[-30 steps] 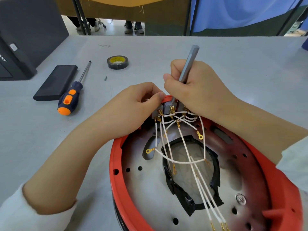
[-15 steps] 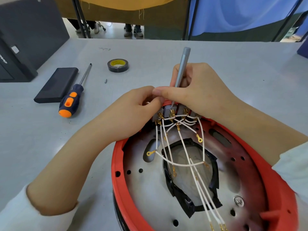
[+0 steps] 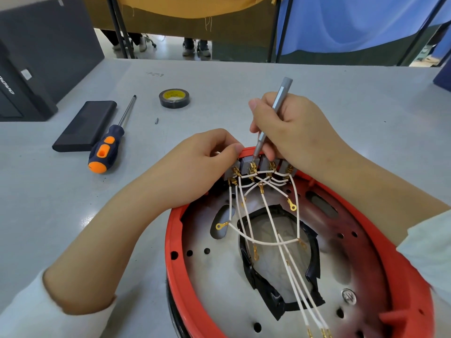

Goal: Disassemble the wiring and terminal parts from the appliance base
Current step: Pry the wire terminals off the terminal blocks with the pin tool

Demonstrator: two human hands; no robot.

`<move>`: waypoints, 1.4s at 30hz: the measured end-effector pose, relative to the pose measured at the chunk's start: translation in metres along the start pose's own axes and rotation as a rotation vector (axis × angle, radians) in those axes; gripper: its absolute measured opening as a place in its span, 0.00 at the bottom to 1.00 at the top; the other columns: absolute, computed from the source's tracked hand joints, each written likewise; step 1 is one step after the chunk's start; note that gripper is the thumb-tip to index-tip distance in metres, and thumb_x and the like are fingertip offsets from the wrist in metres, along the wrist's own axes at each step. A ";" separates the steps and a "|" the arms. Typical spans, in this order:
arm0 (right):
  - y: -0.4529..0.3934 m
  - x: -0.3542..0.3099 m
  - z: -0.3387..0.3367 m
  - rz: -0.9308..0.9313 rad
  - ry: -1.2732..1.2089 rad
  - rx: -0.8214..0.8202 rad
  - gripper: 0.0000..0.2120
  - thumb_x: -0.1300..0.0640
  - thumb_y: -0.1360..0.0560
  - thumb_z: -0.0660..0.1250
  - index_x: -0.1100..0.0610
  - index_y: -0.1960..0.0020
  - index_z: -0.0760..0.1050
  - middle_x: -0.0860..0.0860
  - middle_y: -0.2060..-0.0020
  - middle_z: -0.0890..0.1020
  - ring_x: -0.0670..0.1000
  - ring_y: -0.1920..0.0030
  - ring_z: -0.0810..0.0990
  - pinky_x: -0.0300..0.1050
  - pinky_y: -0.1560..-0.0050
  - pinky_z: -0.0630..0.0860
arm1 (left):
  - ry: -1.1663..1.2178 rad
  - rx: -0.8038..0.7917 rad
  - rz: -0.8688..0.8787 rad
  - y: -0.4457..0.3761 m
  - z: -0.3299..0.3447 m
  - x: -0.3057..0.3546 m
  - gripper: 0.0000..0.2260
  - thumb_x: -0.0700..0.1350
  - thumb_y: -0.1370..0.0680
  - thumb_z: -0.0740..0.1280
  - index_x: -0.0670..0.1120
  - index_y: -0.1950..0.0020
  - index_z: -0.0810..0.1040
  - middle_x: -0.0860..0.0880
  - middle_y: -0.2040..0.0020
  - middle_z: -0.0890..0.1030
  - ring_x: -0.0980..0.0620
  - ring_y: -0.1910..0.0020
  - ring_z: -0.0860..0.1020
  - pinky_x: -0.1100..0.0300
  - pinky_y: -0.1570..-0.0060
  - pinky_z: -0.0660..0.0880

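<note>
The round red appliance base [image 3: 175, 276] lies upturned in front of me, its metal plate facing up. White wires [image 3: 266, 242] with gold ring terminals fan out from a row of grey terminal blocks [image 3: 264, 164] at the base's far rim. My right hand [image 3: 297, 132] grips a slim grey precision screwdriver [image 3: 278, 103], its tip set on a gold terminal at the second block. My left hand [image 3: 202, 164] curls its fingers round the leftmost block and the rim, thumb pressed on top.
On the grey table to the left lie an orange-and-navy screwdriver [image 3: 107, 147], a flat black case [image 3: 85, 126], a roll of black tape [image 3: 174, 98] and a small loose screw [image 3: 157, 120]. A dark box [image 3: 29, 57] stands at the far left.
My right hand has shifted its grip on the grey screwdriver, tilting it more upright and moving its tip onto a terminal. My left hand stays at the blocks.
</note>
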State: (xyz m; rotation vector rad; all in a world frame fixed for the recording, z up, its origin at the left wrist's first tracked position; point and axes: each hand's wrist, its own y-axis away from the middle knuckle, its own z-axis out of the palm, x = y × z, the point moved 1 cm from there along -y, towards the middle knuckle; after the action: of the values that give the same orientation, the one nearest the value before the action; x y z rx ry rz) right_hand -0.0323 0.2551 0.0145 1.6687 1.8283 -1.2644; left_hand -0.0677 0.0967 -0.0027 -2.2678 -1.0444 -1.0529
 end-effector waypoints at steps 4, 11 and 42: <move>-0.001 -0.003 0.003 -0.085 0.032 0.020 0.19 0.55 0.20 0.59 0.65 0.66 0.67 0.48 0.80 0.69 0.45 0.78 0.71 0.32 0.74 0.67 | 0.006 0.004 0.001 0.000 0.000 -0.001 0.10 0.53 0.20 0.59 0.52 0.52 0.78 0.54 0.60 0.82 0.51 0.60 0.77 0.63 0.62 0.72; -0.001 -0.004 0.005 -0.089 0.006 -0.012 0.20 0.55 0.17 0.54 0.56 0.67 0.67 0.39 0.79 0.73 0.41 0.76 0.73 0.30 0.72 0.68 | 0.003 -0.006 0.000 -0.001 0.000 -0.002 0.10 0.53 0.20 0.59 0.52 0.52 0.78 0.53 0.59 0.82 0.50 0.58 0.78 0.62 0.60 0.72; -0.012 -0.004 0.009 0.086 0.059 -0.053 0.21 0.54 0.21 0.56 0.55 0.72 0.67 0.47 0.75 0.72 0.45 0.71 0.73 0.47 0.63 0.77 | 0.011 -0.001 0.017 -0.002 0.002 -0.005 0.10 0.55 0.21 0.59 0.54 0.54 0.77 0.59 0.66 0.79 0.64 0.68 0.74 0.72 0.71 0.70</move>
State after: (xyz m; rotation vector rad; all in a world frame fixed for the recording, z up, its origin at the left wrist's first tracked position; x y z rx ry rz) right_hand -0.0453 0.2468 0.0171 1.7531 1.7875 -1.1331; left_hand -0.0703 0.0968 -0.0078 -2.2648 -1.0192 -1.0581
